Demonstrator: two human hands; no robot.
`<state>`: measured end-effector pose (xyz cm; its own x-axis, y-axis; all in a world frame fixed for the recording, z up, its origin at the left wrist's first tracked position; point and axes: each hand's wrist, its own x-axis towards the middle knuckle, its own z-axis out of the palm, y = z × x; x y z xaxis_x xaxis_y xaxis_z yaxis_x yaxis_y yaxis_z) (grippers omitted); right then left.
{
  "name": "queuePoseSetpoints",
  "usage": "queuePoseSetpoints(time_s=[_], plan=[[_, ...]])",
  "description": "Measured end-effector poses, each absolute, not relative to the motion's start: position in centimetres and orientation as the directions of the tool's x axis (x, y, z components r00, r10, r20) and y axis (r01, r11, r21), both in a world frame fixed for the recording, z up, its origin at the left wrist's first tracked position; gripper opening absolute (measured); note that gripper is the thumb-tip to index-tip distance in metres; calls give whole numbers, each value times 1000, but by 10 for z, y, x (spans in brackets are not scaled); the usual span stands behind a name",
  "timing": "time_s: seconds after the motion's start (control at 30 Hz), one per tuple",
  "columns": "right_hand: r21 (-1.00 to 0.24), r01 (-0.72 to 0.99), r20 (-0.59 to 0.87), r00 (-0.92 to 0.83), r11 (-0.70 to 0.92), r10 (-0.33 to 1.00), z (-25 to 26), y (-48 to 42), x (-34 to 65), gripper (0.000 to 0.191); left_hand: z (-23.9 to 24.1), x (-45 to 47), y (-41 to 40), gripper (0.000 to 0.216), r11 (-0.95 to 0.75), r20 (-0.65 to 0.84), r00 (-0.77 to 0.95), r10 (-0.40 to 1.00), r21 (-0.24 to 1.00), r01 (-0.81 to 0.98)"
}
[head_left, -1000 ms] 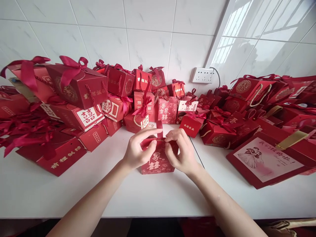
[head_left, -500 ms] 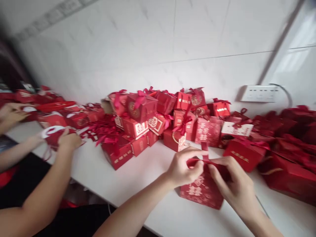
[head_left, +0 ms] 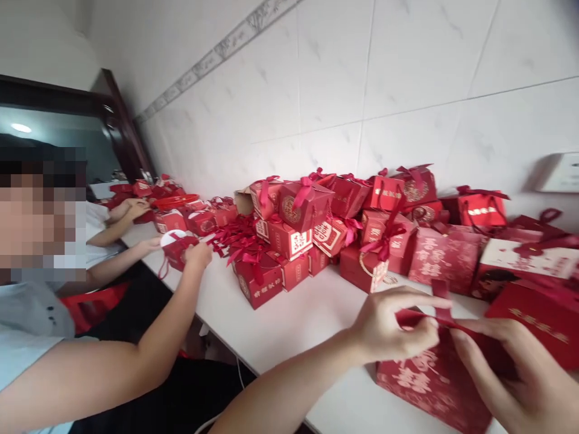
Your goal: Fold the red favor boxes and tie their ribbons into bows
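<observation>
In the head view, a red paper gift box (head_left: 429,386) with pale printed characters stands on the white table at the lower right. My left hand (head_left: 393,328) pinches the left part of its top edge between thumb and fingers. On the right part of that edge, my right hand (head_left: 506,355) is closed in a similar pinch. Between the two hands a dark red strip (head_left: 441,295) sticks up from the box top; whether it is ribbon or card I cannot tell. My fingers partly cover the top of the box.
Behind my hands, red gift boxes (head_left: 298,235) with ribbon bows are stacked along the tiled wall (head_left: 330,84). More boxes (head_left: 534,319) stand close on the right. To the left, a co-worker's hand (head_left: 199,253) holds a red box (head_left: 176,250) over the table (head_left: 253,331).
The view has swung left, so the box and my hands appear farther right and lower. Both hands keep their pinch on the box top. The co-worker's upper body has come into view.
</observation>
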<state>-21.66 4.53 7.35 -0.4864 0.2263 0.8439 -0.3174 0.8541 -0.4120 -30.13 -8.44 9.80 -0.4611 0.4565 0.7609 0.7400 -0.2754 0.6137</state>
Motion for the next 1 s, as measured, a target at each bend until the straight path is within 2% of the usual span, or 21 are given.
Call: queuePoseSetpoints(time_s=[0.07, 0.1, 0.17, 0.4, 0.6, 0.87, 1.0], plan=[[-308, -328, 871, -476, 893, 126, 79, 42, -214, 13, 100, -301, -88, 31, -256, 725, -485, 490, 651, 714], [-306, -323, 871, -476, 896, 125, 81, 40, -213, 7, 102, -301, -89, 31, -243, 707, -491, 509, 665, 706], [-338, -325, 857, -493, 883, 146, 85, 36, -212, 2, 104, -303, -92, 29, -217, 682, -493, 540, 679, 701], [-417, -375, 845, -495, 828, 202, 85, 31, -216, 9, 105, -312, -93, 29, -229, 686, -440, 580, 655, 720], [-427, -397, 845, -496, 812, 202, 82, 34, -218, 6, 101, -314, -91, 28, -172, 668, -464, 581, 659, 732], [-484, -349, 808, -531, 802, 257, 82, 34, -218, 6, 106, -308, -90, 29, -121, 511, -607, 608, 816, 566], [-516, -346, 792, -540, 783, 283, 82, 30, -217, 6, 106, -307, -91, 30, -150, 499, -605, 620, 832, 534]])
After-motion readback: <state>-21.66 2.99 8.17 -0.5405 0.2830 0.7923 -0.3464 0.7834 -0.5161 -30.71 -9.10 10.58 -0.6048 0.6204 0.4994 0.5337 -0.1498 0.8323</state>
